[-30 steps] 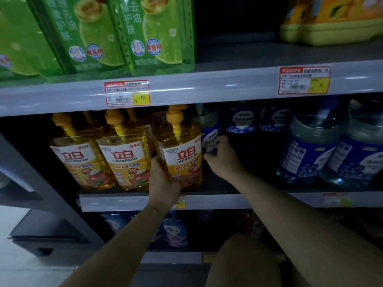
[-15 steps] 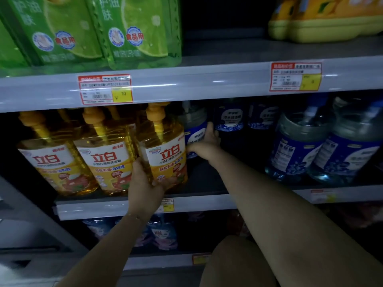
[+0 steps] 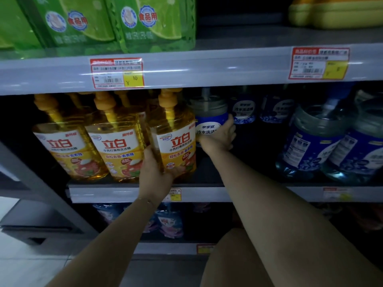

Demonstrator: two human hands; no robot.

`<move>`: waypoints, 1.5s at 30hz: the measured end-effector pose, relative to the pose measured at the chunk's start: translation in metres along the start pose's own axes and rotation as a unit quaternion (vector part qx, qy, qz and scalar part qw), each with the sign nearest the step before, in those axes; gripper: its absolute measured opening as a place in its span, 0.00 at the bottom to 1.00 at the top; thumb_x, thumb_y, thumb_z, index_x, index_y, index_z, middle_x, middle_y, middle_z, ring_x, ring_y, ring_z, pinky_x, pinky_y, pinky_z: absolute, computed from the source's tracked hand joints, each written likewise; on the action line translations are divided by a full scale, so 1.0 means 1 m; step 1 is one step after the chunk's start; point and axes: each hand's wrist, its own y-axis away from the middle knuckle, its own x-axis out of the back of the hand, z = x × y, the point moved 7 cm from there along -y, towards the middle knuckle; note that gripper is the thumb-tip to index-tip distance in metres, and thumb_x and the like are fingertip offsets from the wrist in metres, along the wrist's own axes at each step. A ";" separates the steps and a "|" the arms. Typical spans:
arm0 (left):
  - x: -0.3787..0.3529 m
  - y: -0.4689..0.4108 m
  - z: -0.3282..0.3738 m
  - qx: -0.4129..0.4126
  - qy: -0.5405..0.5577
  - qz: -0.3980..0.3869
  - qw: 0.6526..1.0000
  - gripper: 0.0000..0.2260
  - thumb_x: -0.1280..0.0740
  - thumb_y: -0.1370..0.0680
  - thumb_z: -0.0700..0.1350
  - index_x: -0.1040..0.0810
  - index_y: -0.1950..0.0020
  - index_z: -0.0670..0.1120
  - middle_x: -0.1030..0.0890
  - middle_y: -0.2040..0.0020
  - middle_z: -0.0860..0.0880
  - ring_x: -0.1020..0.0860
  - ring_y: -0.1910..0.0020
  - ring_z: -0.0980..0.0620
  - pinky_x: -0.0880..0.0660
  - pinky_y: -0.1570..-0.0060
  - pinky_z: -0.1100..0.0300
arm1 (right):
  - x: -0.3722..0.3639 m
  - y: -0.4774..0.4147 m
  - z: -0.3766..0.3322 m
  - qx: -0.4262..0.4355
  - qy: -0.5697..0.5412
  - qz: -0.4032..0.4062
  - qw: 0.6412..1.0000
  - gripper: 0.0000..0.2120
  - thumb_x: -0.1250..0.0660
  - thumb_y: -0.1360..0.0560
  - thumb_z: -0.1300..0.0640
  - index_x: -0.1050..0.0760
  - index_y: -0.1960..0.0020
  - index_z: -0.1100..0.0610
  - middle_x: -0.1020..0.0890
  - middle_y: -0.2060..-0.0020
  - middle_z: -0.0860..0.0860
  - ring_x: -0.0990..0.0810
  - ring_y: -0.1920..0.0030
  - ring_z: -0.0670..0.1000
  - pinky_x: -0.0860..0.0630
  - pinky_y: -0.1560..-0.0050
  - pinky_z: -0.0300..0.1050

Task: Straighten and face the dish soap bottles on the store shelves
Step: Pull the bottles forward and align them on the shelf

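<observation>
Straight ahead in the head view, the left hand [image 3: 158, 169] is gripping the rightmost yellow dish soap bottle [image 3: 176, 141] low on its left corner, fingers curled round the side and thumb lying across the lower front. The bottle is standing upright on the middle shelf [image 3: 116, 193], near its front edge, label facing outward. Two more yellow bottles [image 3: 89, 148] are standing in a row just to its left, labels also forward. The right hand [image 3: 220, 136] is reaching deeper into the same shelf and holding a clear bottle with a blue label [image 3: 208, 121] – its fingers are wrapping round the bottle's right side, with the thumb under the label. That bottle is sitting just beside and a little behind the yellow one, touching or nearly touching it; I cannot tell which. Dark blue bottles [image 3: 244, 109] are standing farther back, and large blue-labelled jugs [image 3: 310, 146] are filling the right end. Above, green refill pouches [image 3: 153, 23] and yellow containers [image 3: 335, 16] are resting on the upper shelf [image 3: 207, 67], which is carrying a price tag [image 3: 117, 73].
</observation>
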 end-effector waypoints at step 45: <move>-0.031 -0.038 0.017 0.127 -0.036 -0.016 0.991 0.21 0.40 0.19 0.47 0.37 0.26 0.51 0.24 0.34 0.45 0.25 0.37 0.42 0.29 0.43 0.56 | -0.016 0.052 -0.016 0.104 -0.028 -0.056 0.993 0.16 0.31 0.26 0.63 0.35 0.44 0.56 0.25 0.44 0.55 0.24 0.46 0.51 0.30 0.50 0.41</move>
